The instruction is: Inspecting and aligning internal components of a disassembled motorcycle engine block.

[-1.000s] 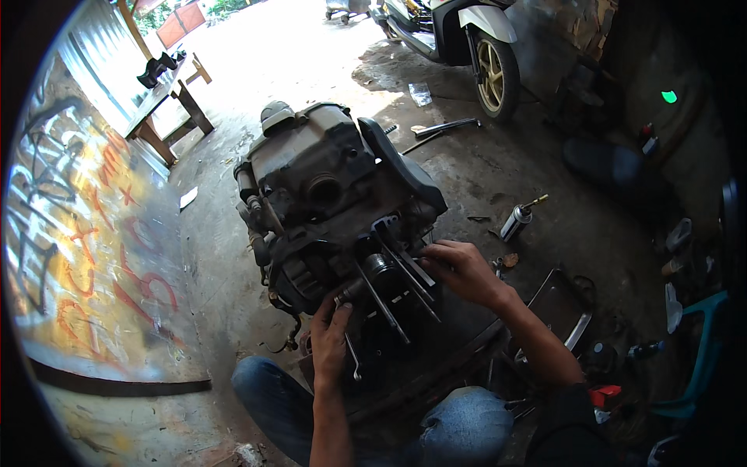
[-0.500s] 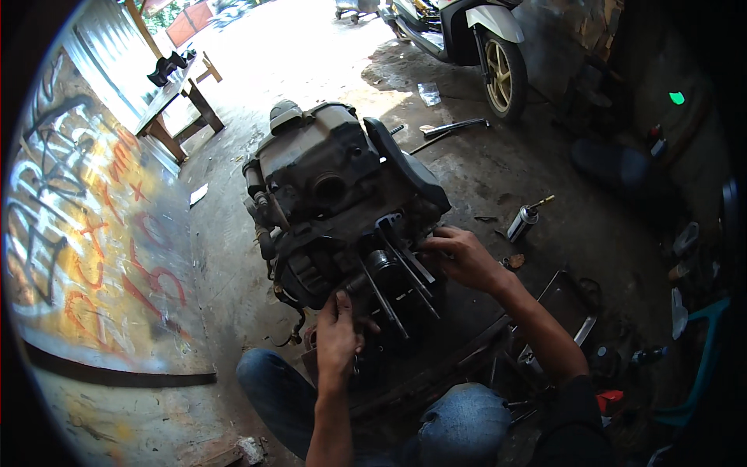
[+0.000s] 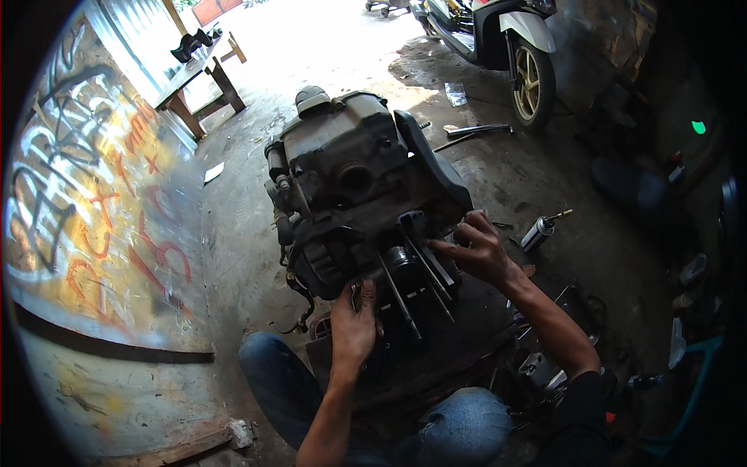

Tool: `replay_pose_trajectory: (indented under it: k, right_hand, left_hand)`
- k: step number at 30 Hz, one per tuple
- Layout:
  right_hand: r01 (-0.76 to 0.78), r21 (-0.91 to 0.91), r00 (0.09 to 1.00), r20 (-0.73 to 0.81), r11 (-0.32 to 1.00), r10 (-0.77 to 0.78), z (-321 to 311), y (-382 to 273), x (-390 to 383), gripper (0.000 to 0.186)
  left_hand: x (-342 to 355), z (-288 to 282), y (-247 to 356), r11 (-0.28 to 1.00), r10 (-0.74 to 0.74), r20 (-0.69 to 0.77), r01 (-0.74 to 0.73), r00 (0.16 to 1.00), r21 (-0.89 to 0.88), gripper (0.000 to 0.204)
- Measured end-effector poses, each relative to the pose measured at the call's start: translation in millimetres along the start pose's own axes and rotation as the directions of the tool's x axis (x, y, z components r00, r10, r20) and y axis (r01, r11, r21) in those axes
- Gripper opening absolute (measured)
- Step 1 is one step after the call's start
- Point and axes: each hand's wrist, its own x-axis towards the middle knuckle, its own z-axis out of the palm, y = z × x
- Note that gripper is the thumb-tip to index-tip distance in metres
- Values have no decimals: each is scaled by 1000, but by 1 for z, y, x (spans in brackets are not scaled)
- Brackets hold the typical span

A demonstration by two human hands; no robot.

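Observation:
A dark, grimy engine (image 3: 334, 148) lies in front of me, with a piston (image 3: 403, 265) among long metal studs (image 3: 398, 296) at its near end. At the lower left of that end, my left hand (image 3: 354, 323) is closed on a small metal tool (image 3: 356, 294), mostly hidden by the fingers. Right of the studs, my right hand (image 3: 478, 253) has its index finger reaching toward them and its other fingers bent; anything in its grip is hidden.
Graffitied panel (image 3: 117, 233) at left, wooden bench (image 3: 187, 78) behind. A scooter (image 3: 529, 86) stands at back right. A spray can (image 3: 537, 233), long tools (image 3: 478, 130), metal parts (image 3: 537, 366) and a teal plastic stool (image 3: 700, 373) are at right. My denim-covered knees (image 3: 459, 432) border the engine.
The view has shifted, putting the engine farther right in frame. My right hand's middle fingers have lifted and bent; my left hand remains at the engine's lower left.

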Motion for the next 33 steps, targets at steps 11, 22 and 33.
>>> replay_pose_trajectory:
  k: [11, 22, 33]
  right_hand:
    - [-123, 292, 991, -15, 949, 133, 8, 12, -6, 29]
    - [-198, 247, 975, -52, 949, 217, 8, 0, 0, 31]
    - [-281, -130, 948, -193, 951, 254, -2, -34, 10, 28]
  left_hand:
    - [-1, 0, 1, 999, -19, 24, 18, 1000, 29, 57]
    - [-2, -1, 8, 994, -35, -13, 36, 999, 106, 58]
    - [0, -2, 3, 999, 10, 28, -11, 1000, 35, 52]
